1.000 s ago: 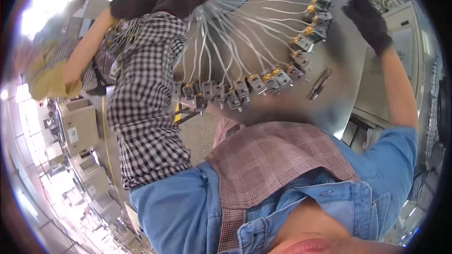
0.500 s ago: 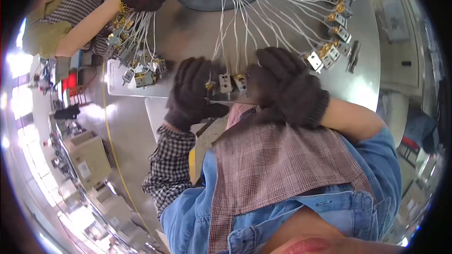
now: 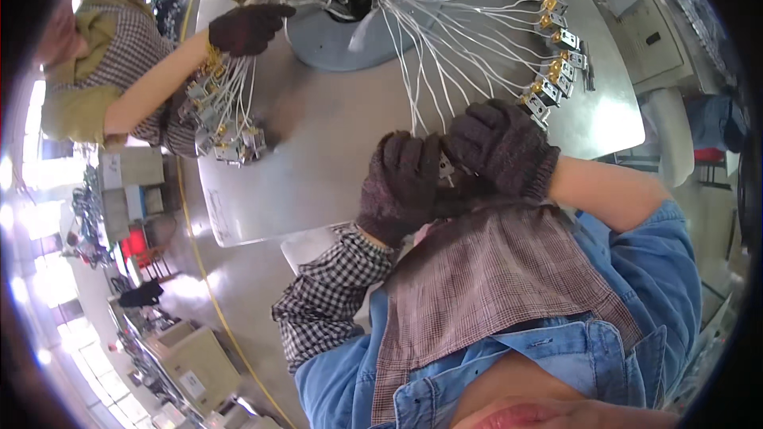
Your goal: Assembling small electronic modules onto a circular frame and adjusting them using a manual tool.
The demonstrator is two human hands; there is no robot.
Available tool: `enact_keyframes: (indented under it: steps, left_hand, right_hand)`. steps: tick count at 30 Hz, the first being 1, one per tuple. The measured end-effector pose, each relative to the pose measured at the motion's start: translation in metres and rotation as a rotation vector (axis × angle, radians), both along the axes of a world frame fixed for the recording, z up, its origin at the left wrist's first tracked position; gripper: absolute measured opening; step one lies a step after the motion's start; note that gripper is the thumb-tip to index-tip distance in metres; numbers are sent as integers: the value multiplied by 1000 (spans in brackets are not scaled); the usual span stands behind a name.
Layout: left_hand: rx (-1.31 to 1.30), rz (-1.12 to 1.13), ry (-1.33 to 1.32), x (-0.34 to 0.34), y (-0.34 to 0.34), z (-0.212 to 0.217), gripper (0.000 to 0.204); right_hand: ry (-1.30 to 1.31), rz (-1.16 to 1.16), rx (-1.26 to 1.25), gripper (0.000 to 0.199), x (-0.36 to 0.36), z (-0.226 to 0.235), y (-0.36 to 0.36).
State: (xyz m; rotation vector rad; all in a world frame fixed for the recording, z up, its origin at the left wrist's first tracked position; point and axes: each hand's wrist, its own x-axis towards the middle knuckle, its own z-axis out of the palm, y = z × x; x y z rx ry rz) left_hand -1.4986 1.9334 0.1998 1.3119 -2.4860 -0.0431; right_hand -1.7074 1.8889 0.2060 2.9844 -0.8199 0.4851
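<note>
Dark knitted gloves cover both of the person's hands, which meet at the near edge of the grey tabletop (image 3: 334, 191); the left hand (image 3: 401, 187) and the right hand (image 3: 502, 147) close together around a small metal connector (image 3: 446, 167), of which only a pale corner shows between the gloved fingers; both hands are curled in a grasp on it, though how firmly cannot be told. The connector's white wire (image 3: 413, 103) runs away from the hands, up toward the grey round hub (image 3: 334, 44) at the far middle of the tabletop, so its long axis points away from the person; the two hands are equally near. A fan of like connectors (image 3: 556, 56) on white wires lies just beyond the right hand; a second bundle of connectors (image 3: 222, 123) hangs at the left, under a co-worker's gloved hand (image 3: 248, 28).
</note>
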Motion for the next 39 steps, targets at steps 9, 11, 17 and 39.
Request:
enact_keyframes:
  steps: [9,11,17,39]
  left_hand:
    - [415,74,-171,-22,-25,30,49]
    - [583,74,19,-19,-39,29,49]
    - [451,-24,-68,-11,-29,34,67]
    - [304,398,-86,-155,-45,5,49]
  right_hand:
    - [177,-10,412,28,-1,12,-19]
    - [207,-22,470,35,5,17,-26]
    - [-85,84,467,86,-43,18,-39]
    - [18,349,163,38,-118,-27,-122]
